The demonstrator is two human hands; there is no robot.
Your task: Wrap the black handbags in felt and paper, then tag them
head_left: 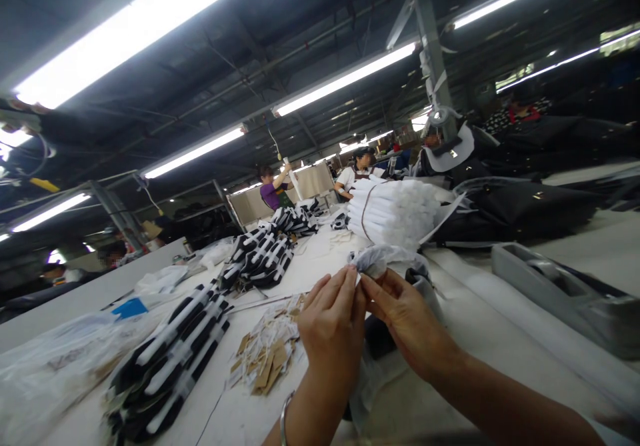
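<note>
My left hand (pixel 333 323) and my right hand (pixel 407 316) meet at the fingertips, both closed in a pinch. Between them shows a sliver of a small white piece (pixel 358 279), mostly hidden by the fingers, so its kind is unclear. Just behind and below the hands lies a bunched clear plastic wrapping (pixel 385 257) with dark material (pixel 379 339) partly covered by my wrists. To the left of my left hand is a loose heap of brown and white tags (pixel 270 359) with strings.
Stacked black-and-white bundles (pixel 175 359) and plastic bags (pixel 70 353) lie left. Ahead stands a tied bundle of white rolls (pixel 390 213). A grey tape dispenser (pixel 560 293) and black goods (pixel 520 209) are right. Two people (pixel 275 193) work beyond the table (pixel 320 253).
</note>
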